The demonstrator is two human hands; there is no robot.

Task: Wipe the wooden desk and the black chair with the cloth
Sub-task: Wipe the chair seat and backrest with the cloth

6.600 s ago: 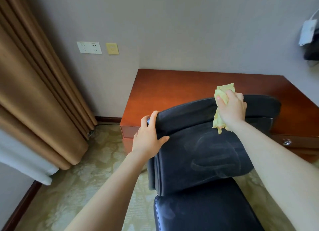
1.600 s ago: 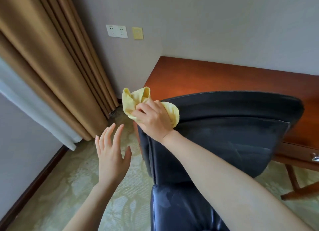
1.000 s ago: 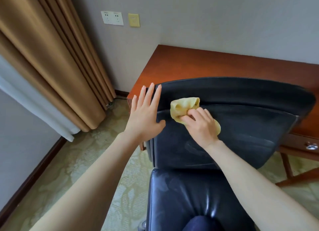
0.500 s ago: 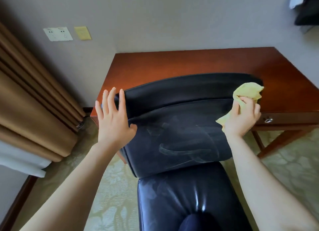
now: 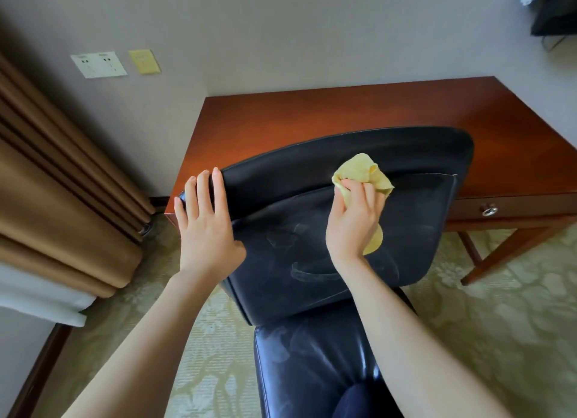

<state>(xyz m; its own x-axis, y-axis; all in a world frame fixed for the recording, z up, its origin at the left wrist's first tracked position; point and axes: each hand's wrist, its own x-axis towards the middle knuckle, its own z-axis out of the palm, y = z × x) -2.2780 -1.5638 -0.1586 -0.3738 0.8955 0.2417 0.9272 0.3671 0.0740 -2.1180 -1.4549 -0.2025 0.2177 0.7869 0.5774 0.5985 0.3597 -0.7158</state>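
Cloth [image 5: 362, 172] soft, light, bunched in my right hand [image 5: 352, 224], fingers curled round it, pressed on black chair [image 5: 312, 261] backrest | left hand [image 5: 204, 227] flat, fingers straight, bracing backrest's left edge | upholstery looks slick; chair may swivel | wooden desk [image 5: 343, 111] behind.

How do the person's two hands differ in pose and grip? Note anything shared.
The left hand lies flat with straight fingers, holding nothing; the right hand curls round the cloth. The left sits at the edge of the black chair, the right nearer its middle. Both rest on its back.
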